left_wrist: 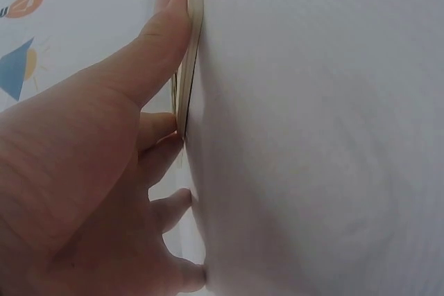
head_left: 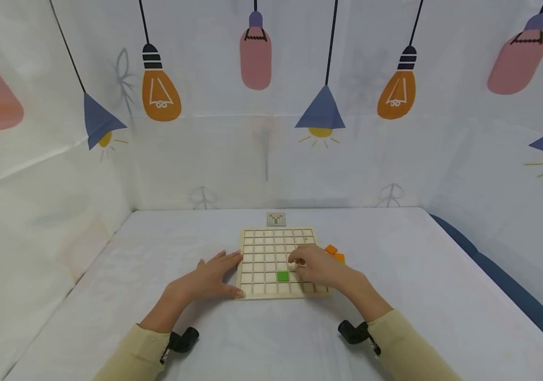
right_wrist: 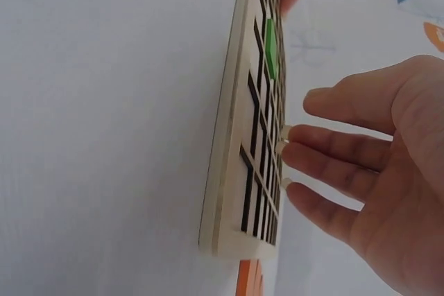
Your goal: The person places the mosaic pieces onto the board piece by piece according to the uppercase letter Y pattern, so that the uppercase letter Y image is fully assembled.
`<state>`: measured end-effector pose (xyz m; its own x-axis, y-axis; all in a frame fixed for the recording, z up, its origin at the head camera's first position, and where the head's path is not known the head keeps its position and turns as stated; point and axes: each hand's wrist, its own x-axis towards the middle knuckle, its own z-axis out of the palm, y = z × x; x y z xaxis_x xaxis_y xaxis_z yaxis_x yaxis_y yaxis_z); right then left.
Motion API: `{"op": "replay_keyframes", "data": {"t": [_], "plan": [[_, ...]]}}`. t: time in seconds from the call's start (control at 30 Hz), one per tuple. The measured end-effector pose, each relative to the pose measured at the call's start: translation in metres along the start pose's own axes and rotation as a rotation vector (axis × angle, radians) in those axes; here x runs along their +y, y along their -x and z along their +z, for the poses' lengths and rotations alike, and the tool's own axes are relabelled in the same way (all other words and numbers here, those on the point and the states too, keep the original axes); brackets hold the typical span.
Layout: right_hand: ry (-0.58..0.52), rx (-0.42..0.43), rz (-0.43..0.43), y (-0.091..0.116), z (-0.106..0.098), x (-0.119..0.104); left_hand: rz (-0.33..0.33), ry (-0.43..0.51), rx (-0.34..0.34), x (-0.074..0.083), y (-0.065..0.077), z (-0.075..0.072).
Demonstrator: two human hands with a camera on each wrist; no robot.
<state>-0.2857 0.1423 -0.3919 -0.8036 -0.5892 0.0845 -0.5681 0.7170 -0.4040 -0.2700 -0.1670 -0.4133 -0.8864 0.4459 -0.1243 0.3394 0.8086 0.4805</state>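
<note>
A square wooden grid board (head_left: pixel 257 264) lies on the white table, with a green tile (head_left: pixel 283 276) in one cell near its front. The same green tile (right_wrist: pixel 271 50) shows in the right wrist view. My left hand (head_left: pixel 211 276) rests at the board's left side, thumb at the front corner and fingers spread along the edge. Over the right half of the board is my right hand (head_left: pixel 321 266). In the right wrist view its fingertips are right at the grid, the thumb stands apart from them, and nothing shows between.
Several orange tiles (head_left: pixel 339 257) lie just past the board's right edge, partly hidden by the right hand. Behind the board lies a small card (head_left: pixel 276 219) with a coloured grid pattern. A pale curtain (head_left: pixel 271 159) printed with lamps surrounds the table (head_left: pixel 195 233).
</note>
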Motion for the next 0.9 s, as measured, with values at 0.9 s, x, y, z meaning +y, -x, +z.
{"op": "replay_keyframes", "data": {"t": [0.9], "plan": [[0.053, 0.056, 0.087, 0.023, -0.010, 0.031, -0.020, -0.002, 0.005, 0.002, -0.001, 0.002]]}}
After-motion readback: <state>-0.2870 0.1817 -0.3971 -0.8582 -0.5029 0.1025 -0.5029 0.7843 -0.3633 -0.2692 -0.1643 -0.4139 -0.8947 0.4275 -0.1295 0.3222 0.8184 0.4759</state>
